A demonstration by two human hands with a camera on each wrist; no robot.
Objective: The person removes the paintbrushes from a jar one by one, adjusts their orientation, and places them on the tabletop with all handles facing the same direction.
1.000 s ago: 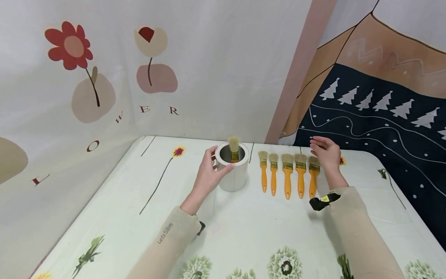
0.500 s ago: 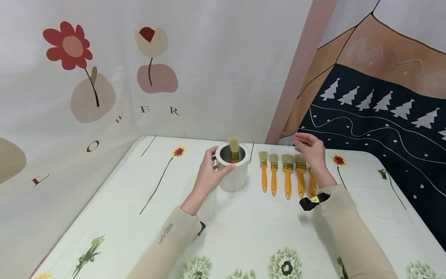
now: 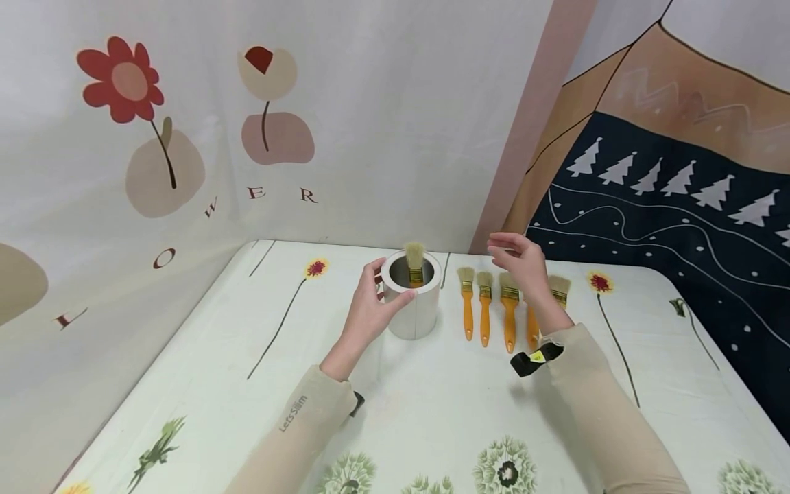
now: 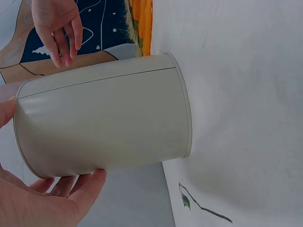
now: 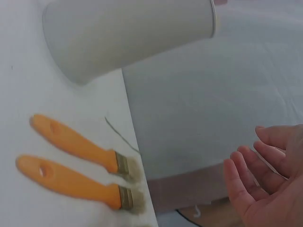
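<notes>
My left hand [image 3: 370,302] grips the upper part of a white cylindrical can [image 3: 413,315], thumb at the front of the rim and fingers around its left side. Inside the can stands a paintbrush [image 3: 415,257], bristles up, its handle mostly hidden. To the right lie several orange-handled paintbrushes [image 3: 509,309] in a row, bristles toward the back. My right hand [image 3: 521,264] is held above the brushes, fingers loosely bent and holding nothing; it covers part of the row. In the right wrist view, that hand [image 5: 270,175] is apart from two nearby brushes [image 5: 75,142].
A white table [image 3: 432,391] with printed flowers bears everything. Behind it hangs a pale curtain [image 3: 395,137] with flower prints, and a dark cloth with tree prints [image 3: 666,199] hangs at the right.
My right hand has moved left over the brush row, from the rightmost brush toward the middle ones, uncovering the rightmost brush's bristles. My left hand and the can stay put.
</notes>
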